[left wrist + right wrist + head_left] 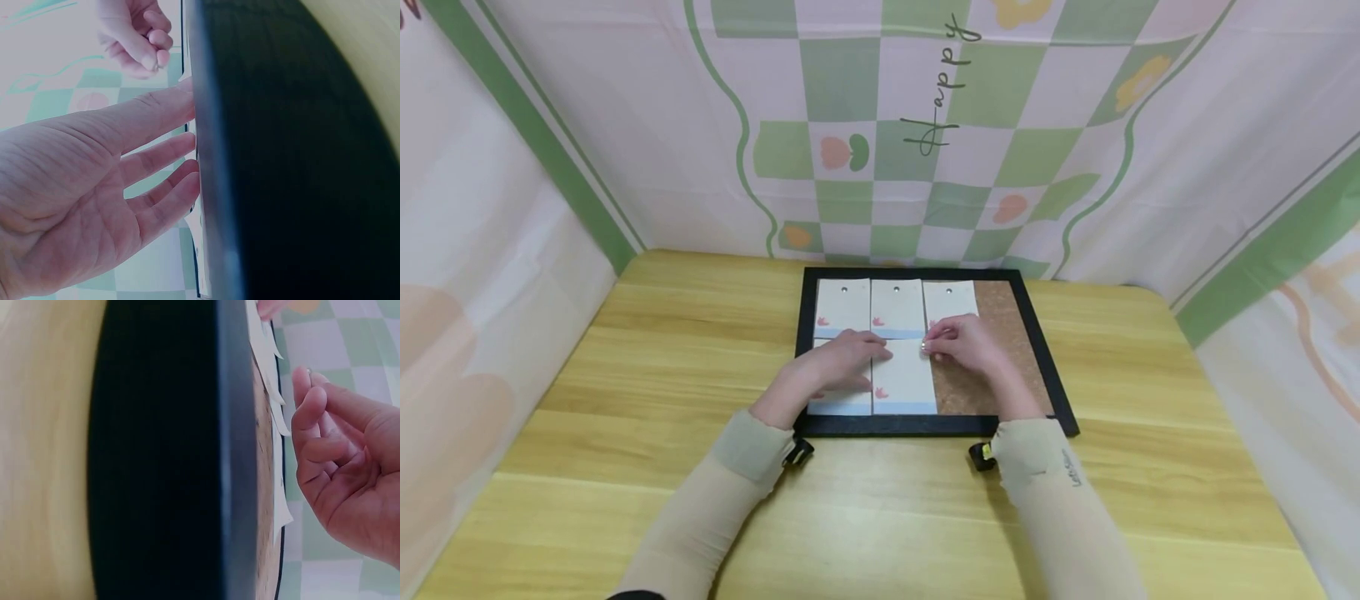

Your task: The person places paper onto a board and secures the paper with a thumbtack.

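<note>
A cork board [1003, 333] in a black frame [925, 426] lies on the table with white paper notes on it. My left hand [831, 367] rests its extended fingers on the lower middle note [906, 379] and partly covers the lower left note [842, 408]. Between thumb and fingertips, my right hand [966, 346] pinches a small silver thumbtack [309, 371]. That hand is raised off the board in the right wrist view, near the note's upper right corner. Silver tacks fix the top-row notes, among them the upper left note [842, 304] and the upper right note [951, 300].
Bare cork shows along the board's right side. The light wooden table [880, 517] extends around the frame. Behind it hangs a curtain [910, 192] with green checks, and more cloth hangs at both sides.
</note>
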Demonstrator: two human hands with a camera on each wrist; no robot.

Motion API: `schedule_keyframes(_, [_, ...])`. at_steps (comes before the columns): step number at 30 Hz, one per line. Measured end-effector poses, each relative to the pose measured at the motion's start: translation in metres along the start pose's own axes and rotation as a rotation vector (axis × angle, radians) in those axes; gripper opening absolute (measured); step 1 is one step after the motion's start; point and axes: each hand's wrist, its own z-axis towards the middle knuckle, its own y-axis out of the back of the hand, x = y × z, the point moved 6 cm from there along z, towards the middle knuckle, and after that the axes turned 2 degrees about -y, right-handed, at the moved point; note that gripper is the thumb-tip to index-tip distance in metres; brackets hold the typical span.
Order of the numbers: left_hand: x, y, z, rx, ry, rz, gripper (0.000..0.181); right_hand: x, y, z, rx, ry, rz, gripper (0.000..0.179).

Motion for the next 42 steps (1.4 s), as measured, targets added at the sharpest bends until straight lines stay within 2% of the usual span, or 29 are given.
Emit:
schedule_keyframes(5, [0.0, 0.0, -0.001, 0.005, 0.014, 0.002, 0.054, 0.007, -0.011, 0.006, 0.0, 0.002, -0.032, 0.012])
schedule_keyframes(15, [-0.001, 0.001, -0.002, -0.004, 0.02, -0.003, 0.053, 0.011, -0.026, 0.017, 0.026, -0.034, -0.015, 0.013])
schedule_keyframes(27, [0.0, 0.002, -0.002, -0.003, 0.002, -0.005, 0.053, 0.013, -0.029, 0.021, 0.02, -0.079, -0.04, 0.014])
schedule_keyframes(35, [0.0, 0.001, -0.001, -0.009, -0.005, 0.009, 0.053, 0.013, -0.028, 0.024, 0.002, -0.148, -0.043, 0.013])
schedule_keyframes(42, [-0.001, 0.001, -0.001, -0.006, -0.01, 0.021, 0.053, 0.013, -0.026, 0.023, -0.001, -0.162, -0.063, 0.014])
